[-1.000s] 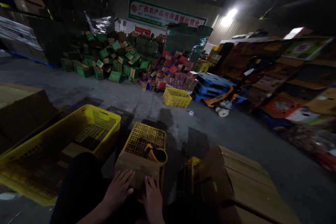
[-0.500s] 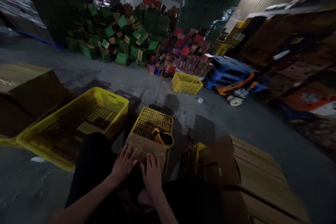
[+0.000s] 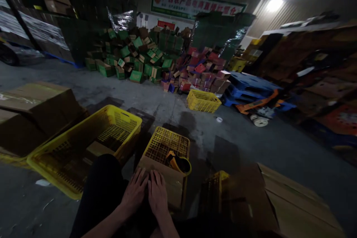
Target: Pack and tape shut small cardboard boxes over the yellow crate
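My left hand (image 3: 135, 190) and my right hand (image 3: 157, 194) lie side by side, palms down, on a cardboard box (image 3: 173, 189) in front of my knees. Their fingers are stretched out flat, and neither hand grasps anything. Just beyond the box is a yellow plastic crate (image 3: 163, 142) with a grid surface facing up. An orange and black tape dispenser (image 3: 174, 160) with a yellow-rimmed roll rests there, at the box's far right edge. The box's near side is hidden by my hands and dark clothing.
To the left stands a large yellow crate (image 3: 122, 124) with a cardboard piece inside, beside a closed carton (image 3: 55, 96). More cartons (image 3: 295, 200) sit at right. Farther off are a small yellow crate (image 3: 203, 101), blue pallets (image 3: 251, 81), a pallet jack (image 3: 258, 104) and heaped green boxes (image 3: 136, 76).
My hands have come closer together on the box, the right one shifting left. The view has tilted upward, so the scene sits lower in the picture.
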`<state>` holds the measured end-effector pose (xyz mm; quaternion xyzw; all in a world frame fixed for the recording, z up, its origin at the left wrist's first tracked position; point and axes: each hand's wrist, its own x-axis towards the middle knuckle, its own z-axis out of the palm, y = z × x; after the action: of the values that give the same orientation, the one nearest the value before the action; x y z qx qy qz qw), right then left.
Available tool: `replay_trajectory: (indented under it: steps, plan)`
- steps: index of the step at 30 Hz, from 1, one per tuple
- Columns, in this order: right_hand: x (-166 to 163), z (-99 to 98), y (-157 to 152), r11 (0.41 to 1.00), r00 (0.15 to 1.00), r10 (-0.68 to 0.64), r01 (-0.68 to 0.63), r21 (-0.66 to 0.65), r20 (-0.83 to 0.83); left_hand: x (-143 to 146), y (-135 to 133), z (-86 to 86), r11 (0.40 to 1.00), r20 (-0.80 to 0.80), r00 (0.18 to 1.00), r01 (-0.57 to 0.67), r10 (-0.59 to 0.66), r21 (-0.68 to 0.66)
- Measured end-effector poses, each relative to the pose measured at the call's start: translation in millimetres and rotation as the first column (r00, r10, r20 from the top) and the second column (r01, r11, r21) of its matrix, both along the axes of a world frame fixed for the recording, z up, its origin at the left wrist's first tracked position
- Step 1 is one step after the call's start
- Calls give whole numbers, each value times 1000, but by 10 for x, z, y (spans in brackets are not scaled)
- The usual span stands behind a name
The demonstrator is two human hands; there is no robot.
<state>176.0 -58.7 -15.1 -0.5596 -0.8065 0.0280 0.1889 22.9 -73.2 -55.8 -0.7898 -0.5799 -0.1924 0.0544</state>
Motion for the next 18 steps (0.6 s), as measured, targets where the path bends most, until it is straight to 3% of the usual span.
replay_trajectory:
  steps: [6, 12, 18]
  plan:
    - [156, 34, -55, 998, 997, -56, 57, -16, 56, 1, 29, 10, 1000, -13, 1000, -5, 5, 13]
    - [755, 7, -217, 987, 978, -157, 152, 47, 134, 35, 73, 165, 997, 26, 999, -34, 36, -75]
    - [994, -135, -291, 975, 968, -203, 185, 122, 151, 322, 154, 270, 987, 49, 994, -93, 100, -128]
